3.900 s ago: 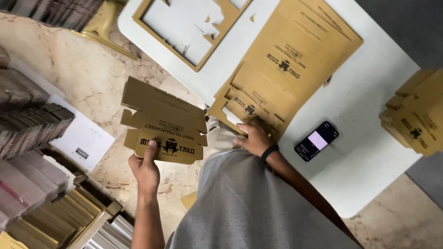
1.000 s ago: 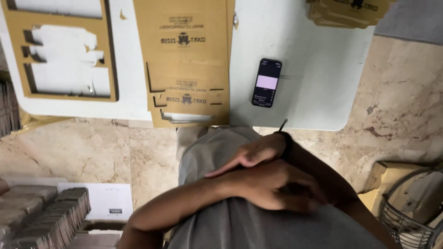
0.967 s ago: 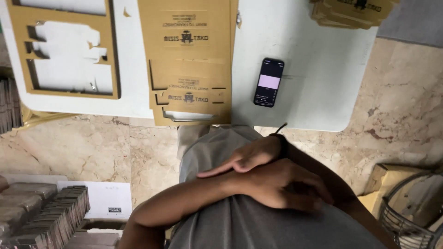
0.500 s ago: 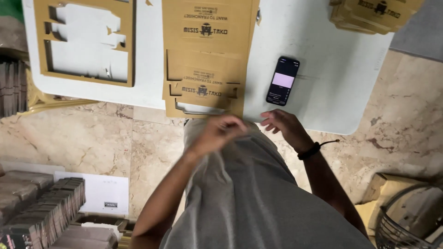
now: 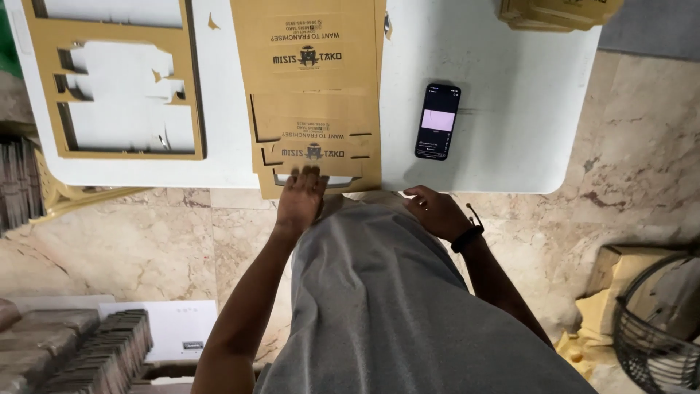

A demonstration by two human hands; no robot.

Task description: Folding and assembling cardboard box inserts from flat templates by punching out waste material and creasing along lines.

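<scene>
A stack of brown die-cut cardboard sheets (image 5: 310, 87) lies on the white table (image 5: 503, 109), overhanging its near edge. My left hand (image 5: 300, 197) rests with its fingertips on the near edge of that stack, holding nothing. My right hand (image 5: 436, 211), with a black band on the wrist, hovers just below the table's edge, fingers loosely curled and empty. A black phone (image 5: 437, 121) with a lit screen lies on the table above my right hand. My grey shirt fills the lower middle.
A punched-out cardboard frame (image 5: 117, 80) lies on the table's left. More folded cardboard pieces (image 5: 558, 13) sit at the table's far right. Stacks of flat boxes (image 5: 80, 354) stand on the marble floor at lower left, a wire basket (image 5: 656, 328) at lower right.
My hands, clasped near my body a second ago, have parted and reached toward the table. The left hand now touches the cardboard stack's near edge.
</scene>
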